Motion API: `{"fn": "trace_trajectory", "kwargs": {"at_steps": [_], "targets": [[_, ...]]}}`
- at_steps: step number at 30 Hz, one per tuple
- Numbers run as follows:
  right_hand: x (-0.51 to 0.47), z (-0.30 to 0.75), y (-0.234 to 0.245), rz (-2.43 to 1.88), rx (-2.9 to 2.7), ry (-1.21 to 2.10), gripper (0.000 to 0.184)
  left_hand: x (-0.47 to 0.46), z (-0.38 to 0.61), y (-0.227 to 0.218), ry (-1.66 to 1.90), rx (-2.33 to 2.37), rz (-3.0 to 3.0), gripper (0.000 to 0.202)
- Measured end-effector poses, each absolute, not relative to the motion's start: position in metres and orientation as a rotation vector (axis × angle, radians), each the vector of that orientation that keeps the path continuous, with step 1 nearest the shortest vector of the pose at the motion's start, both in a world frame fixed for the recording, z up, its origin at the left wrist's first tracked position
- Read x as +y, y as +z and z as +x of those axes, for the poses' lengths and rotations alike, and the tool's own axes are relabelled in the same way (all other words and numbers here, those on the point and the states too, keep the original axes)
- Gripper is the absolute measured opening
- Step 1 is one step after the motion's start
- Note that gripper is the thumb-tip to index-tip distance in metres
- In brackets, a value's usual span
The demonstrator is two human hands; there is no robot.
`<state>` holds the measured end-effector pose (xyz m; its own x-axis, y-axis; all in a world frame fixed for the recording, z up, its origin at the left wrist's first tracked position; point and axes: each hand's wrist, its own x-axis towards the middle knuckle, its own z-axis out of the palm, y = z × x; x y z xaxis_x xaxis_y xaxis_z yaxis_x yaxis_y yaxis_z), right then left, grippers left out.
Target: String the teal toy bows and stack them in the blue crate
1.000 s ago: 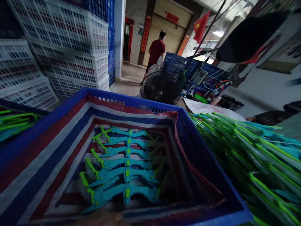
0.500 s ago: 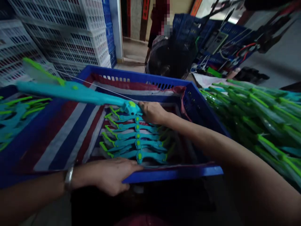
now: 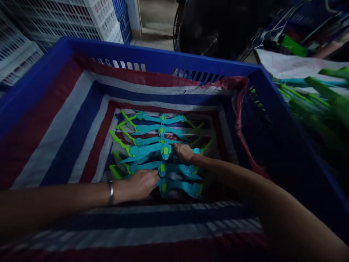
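Several turquoise toy bows (image 3: 162, 130) with lime-green tips and thin white strings lie in a row inside a blue plastic crate (image 3: 152, 52). My right hand (image 3: 185, 152) is closed on a toy bow (image 3: 154, 150) just right of its green-centred grip, in the middle of the row. My left hand (image 3: 143, 183) is closed at the left limb of a nearer toy bow (image 3: 177, 169), beside its grip. My fingers hide parts of both bows. The row's right ends lie in shadow.
Red, white and blue striped sheeting (image 3: 73, 138) lines the crate. A black fan (image 3: 209, 32) stands beyond it. White crates (image 3: 89, 18) are stacked at the back left. More green and turquoise pieces (image 3: 313, 98) lie piled at the right.
My right hand has brought the raised toy bow down into the row. My left hand has moved from the crate's near rim in among the bows. The view has tilted down and closer.
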<state>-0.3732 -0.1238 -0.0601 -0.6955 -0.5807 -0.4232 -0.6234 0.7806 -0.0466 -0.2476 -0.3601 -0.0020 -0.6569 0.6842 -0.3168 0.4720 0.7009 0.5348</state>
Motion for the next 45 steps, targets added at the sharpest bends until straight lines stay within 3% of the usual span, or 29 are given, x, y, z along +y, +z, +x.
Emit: {"fn": "trace_trajectory", "kwargs": {"at_steps": [3,7,10,16,21,26,31,45], "targets": [[-0.126,-0.374,-0.097,-0.910,2.511,0.113,0.027,-0.349,-0.268,-0.048,0.383,2.504,0.951,0.020],[-0.135,-0.369,-0.129,-0.895,2.501,0.058,0.029,-0.353,-0.287,-0.087,0.407,2.711,0.750,0.033],[-0.141,-0.367,-0.137,-0.882,2.515,0.035,0.031,-0.358,-0.295,-0.111,0.467,2.831,0.595,0.051],[-0.145,-0.365,-0.138,-0.847,2.550,0.045,0.034,-0.344,-0.296,-0.143,0.439,2.844,0.573,0.064],[-0.143,-0.361,-0.131,-0.863,2.581,0.018,0.037,-0.340,-0.293,-0.149,0.419,2.890,0.574,0.065],[-0.123,-0.328,-0.124,-1.216,2.584,-0.204,0.074,-0.339,-0.293,-0.145,0.439,2.874,0.537,0.064],[-0.100,-0.297,-0.137,-1.374,2.535,-0.205,0.039,-0.336,-0.294,-0.143,0.462,2.843,0.491,0.064],[-0.072,-0.303,-0.149,-1.343,2.600,-0.277,0.049,-0.309,-0.294,-0.145,0.529,2.817,0.438,0.065]]}}
